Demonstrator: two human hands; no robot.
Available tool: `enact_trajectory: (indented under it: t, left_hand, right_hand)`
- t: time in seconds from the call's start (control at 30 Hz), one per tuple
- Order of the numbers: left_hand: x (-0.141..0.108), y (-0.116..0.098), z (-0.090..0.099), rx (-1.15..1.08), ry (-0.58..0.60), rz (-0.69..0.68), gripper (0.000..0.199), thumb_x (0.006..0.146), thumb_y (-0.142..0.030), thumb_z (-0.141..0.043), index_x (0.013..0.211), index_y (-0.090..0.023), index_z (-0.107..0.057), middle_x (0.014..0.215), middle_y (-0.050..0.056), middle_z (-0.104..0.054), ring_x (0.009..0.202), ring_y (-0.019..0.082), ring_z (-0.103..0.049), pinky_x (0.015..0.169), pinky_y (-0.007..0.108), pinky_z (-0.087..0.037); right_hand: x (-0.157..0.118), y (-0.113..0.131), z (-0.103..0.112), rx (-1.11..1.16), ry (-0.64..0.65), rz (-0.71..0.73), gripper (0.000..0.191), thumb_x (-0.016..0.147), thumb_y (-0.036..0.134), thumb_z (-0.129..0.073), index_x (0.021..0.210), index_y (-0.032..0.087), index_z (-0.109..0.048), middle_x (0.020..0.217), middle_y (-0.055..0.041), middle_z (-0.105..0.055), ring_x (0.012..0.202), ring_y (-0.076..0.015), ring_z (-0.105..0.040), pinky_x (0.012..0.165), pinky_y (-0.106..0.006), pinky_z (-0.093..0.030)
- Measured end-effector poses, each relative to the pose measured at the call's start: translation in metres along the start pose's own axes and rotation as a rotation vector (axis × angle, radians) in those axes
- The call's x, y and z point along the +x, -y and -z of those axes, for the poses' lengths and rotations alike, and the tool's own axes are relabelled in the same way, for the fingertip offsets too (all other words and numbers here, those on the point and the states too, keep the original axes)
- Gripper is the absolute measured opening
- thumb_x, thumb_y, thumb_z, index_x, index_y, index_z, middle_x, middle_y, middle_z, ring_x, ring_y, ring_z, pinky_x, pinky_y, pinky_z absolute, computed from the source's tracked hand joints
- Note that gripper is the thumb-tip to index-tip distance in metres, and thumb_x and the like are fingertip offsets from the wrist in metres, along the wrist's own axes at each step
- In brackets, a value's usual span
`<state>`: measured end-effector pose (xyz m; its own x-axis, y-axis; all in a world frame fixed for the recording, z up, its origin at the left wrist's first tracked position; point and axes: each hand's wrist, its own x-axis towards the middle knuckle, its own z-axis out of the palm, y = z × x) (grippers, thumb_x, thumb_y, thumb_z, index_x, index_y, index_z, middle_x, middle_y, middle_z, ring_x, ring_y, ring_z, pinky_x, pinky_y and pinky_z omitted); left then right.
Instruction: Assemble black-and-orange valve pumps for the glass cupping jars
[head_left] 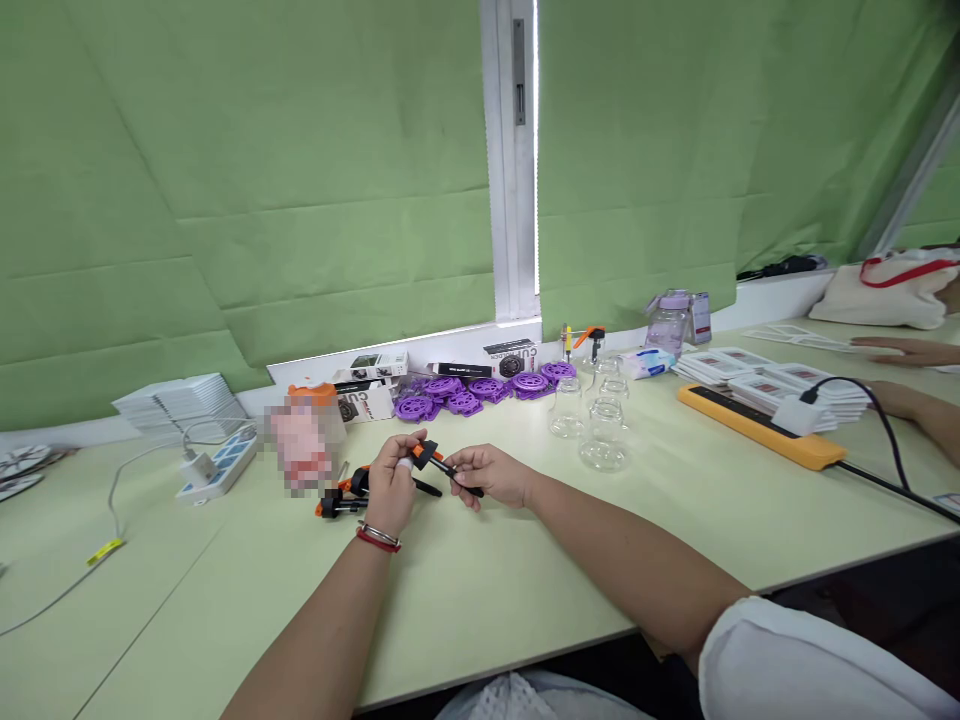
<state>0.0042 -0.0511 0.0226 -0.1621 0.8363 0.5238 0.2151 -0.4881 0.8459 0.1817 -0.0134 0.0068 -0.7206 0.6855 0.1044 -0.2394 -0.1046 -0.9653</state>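
In front of me my left hand (393, 482) grips the head end of a black rod-like tool with an orange part (444, 468). My right hand (495, 476) pinches the thin dark end of the same tool, so it slants down to the right between both hands. Similar black-and-orange tools (337, 505) lie on the table beside and partly behind my left hand. Their exact kind I cannot make out. Past my right hand stand several clear glass vessels (604, 446).
Purple wheel-like plastic parts (465, 402) and printed boxes (369, 403) line the back of the table (480, 610). At left are a white power strip (225, 468) and stacked white sheets (180, 403). An orange power strip (757, 428) lies right, near another person's hands (911, 405).
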Motion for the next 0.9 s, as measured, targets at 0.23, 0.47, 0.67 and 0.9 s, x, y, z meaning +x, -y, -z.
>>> enact_trajectory:
  t: [0.23, 0.47, 0.67, 0.9]
  left_hand:
    - [-0.002, -0.008, -0.002, 0.087, 0.166, -0.107, 0.039, 0.078, -0.027, -0.054, 0.116, -0.018, -0.050, 0.125, 0.013, -0.053, 0.116, 0.025, -0.050, 0.099, 0.044, -0.037]
    - [-0.005, -0.006, -0.008, 0.555, 0.256, -0.309, 0.114, 0.049, -0.036, -0.076, 0.143, -0.018, -0.014, 0.143, 0.019, -0.026, 0.133, 0.037, -0.024, 0.106, 0.054, -0.024]
    - [-0.006, -0.004, -0.010, 0.702, 0.281, -0.357, 0.118, 0.045, -0.040, -0.076, 0.143, -0.015, -0.014, 0.138, 0.021, -0.031, 0.128, 0.040, -0.030, 0.101, 0.056, -0.028]
    - [-0.011, -0.006, -0.017, 0.700, 0.264, -0.314, 0.121, 0.044, -0.041, -0.076, 0.144, -0.015, -0.013, 0.137, 0.021, -0.028, 0.126, 0.039, -0.030, 0.100, 0.054, -0.028]
  right_hand:
    - [-0.003, 0.008, -0.002, 0.044, 0.003, 0.023, 0.032, 0.070, 0.028, -0.068, 0.096, 0.011, -0.059, 0.065, -0.0017, -0.064, 0.045, -0.0108, -0.055, 0.041, -0.023, -0.040]
    - [-0.004, 0.009, -0.009, 0.073, -0.024, 0.007, 0.036, 0.066, 0.032, -0.072, 0.094, 0.012, -0.062, 0.062, -0.0006, -0.063, 0.049, -0.0096, -0.053, 0.045, -0.021, -0.038]
    - [-0.005, 0.008, -0.013, 0.093, -0.043, -0.028, 0.037, 0.062, 0.031, -0.074, 0.090, 0.011, -0.063, 0.062, -0.0019, -0.064, 0.050, -0.0111, -0.055, 0.050, -0.023, -0.039]
    - [-0.005, 0.008, -0.016, 0.126, -0.060, -0.013, 0.029, 0.063, 0.031, -0.074, 0.080, 0.011, -0.062, 0.062, -0.0028, -0.064, 0.049, -0.0107, -0.055, 0.054, -0.025, -0.039]
